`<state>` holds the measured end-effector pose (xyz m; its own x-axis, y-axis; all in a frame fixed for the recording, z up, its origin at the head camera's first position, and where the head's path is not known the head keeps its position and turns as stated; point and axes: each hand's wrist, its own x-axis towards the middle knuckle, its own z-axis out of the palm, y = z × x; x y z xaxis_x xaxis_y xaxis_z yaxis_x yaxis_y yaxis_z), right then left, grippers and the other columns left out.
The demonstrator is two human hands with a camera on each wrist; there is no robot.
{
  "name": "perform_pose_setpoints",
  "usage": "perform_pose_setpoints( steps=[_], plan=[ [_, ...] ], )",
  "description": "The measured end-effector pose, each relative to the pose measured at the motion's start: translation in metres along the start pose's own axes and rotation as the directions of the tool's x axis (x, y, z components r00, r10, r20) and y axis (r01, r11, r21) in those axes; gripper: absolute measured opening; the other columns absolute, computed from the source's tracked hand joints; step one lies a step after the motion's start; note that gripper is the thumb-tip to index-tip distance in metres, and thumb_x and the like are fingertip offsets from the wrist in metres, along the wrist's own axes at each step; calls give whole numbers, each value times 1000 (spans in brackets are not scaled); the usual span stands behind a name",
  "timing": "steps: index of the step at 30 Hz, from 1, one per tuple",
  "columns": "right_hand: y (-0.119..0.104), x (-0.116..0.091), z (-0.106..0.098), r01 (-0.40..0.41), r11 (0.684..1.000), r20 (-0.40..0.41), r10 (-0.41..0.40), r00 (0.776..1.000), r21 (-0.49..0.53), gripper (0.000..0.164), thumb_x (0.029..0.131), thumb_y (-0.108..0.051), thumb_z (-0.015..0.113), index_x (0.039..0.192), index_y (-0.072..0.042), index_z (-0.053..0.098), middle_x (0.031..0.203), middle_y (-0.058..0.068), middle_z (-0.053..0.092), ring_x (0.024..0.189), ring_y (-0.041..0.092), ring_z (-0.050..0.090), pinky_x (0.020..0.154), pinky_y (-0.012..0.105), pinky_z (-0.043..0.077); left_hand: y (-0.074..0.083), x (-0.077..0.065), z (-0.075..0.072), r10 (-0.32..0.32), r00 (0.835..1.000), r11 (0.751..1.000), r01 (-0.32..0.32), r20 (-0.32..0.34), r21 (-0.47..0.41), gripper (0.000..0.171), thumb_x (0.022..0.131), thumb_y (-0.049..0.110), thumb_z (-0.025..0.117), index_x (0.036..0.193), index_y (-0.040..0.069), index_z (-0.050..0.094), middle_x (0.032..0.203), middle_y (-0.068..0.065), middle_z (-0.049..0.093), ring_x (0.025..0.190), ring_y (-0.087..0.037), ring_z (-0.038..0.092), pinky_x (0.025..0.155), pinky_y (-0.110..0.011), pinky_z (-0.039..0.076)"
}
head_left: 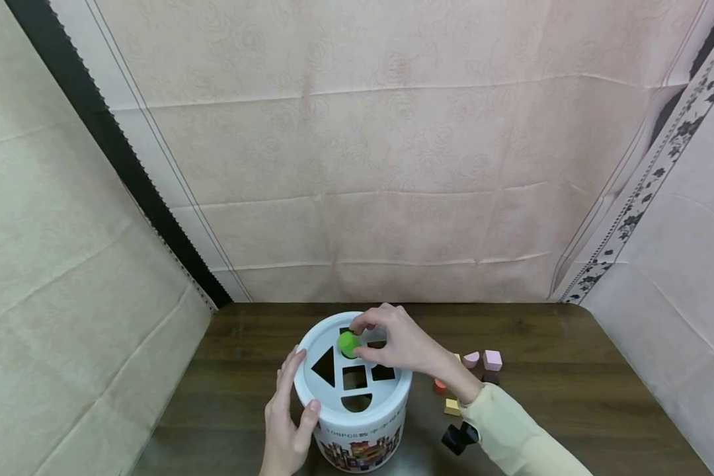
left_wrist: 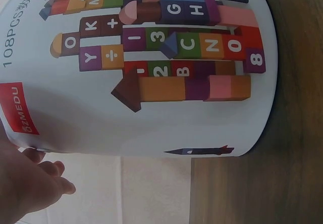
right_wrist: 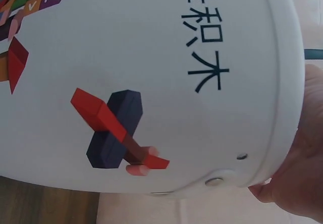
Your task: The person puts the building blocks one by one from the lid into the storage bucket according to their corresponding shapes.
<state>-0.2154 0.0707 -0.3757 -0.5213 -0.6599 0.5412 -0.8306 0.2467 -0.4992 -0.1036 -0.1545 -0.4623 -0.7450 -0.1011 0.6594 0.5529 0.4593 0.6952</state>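
Note:
A white bucket (head_left: 363, 430) with printed pictures of letter and number blocks stands on the table, its white lid (head_left: 315, 344) cut with shaped holes. My left hand (head_left: 287, 413) holds the bucket's side by the lid rim, thumb at the front edge and fingers farther back. Over the lid, my right hand (head_left: 393, 337) pinches a green round block (head_left: 348, 343) between thumb and fingers. The block is right at a hole near the lid's back, partly covering it. The wrist views show mostly the bucket's printed wall (left_wrist: 101, 128), with part of each hand at the lid end.
Several loose blocks lie right of the bucket, among them a pale purple block (head_left: 492, 360), a pink piece (head_left: 471, 359), a yellow block (head_left: 451, 406) and an orange piece (head_left: 439, 387), partly behind the right forearm. Pale cloth (head_left: 393, 198) hangs behind the dark wooden table (head_left: 547, 396).

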Motion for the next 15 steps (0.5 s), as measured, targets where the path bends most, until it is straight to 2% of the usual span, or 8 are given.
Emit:
perform_pose_setpoints(
  steps=[4, 8, 12, 15],
  plan=[
    [-3, -4, -4, 21, 1000, -42, -22, 999, -8, 28, 81, -12, 81, 107, -5, 73, 99, 5, 73, 90, 20, 63, 79, 38, 48, 0, 0, 0, 9, 1000, 1000, -9, 1, 3, 66, 86, 11, 64, 150, 12, 47, 149, -9, 49, 140, -30, 39, 101, -74, 23],
    [-4, -10, -14, 10, 1000, -86, -11, 996, -12, 26, 82, -10, 79, 106, -4, 72, 99, 5, 73, 90, 22, 62, 79, 40, 49, -1, 0, 0, 29, 999, 1000, -29, -12, 2, 66, 85, 11, 65, 149, 10, 48, 148, -11, 50, 140, -30, 40, 101, -73, 24],
    [-1, -20, -30, -50, 998, -148, 46, 988, -25, 24, 84, -8, 78, 107, -5, 73, 99, 2, 72, 92, 20, 63, 81, 40, 52, -1, 0, 0, 52, 998, 999, -52, -20, -1, 66, 85, 12, 65, 148, 9, 49, 148, -12, 50, 140, -31, 40, 98, -77, 23],
    [9, -34, -46, -129, 991, -204, 122, 971, -21, 23, 84, -5, 77, 107, -9, 73, 99, -2, 71, 93, 15, 64, 82, 35, 52, -1, 0, 1, 64, 998, 998, -64, -22, -1, 65, 85, 13, 65, 148, 9, 48, 148, -13, 49, 140, -32, 40, 100, -76, 23]
  ],
)
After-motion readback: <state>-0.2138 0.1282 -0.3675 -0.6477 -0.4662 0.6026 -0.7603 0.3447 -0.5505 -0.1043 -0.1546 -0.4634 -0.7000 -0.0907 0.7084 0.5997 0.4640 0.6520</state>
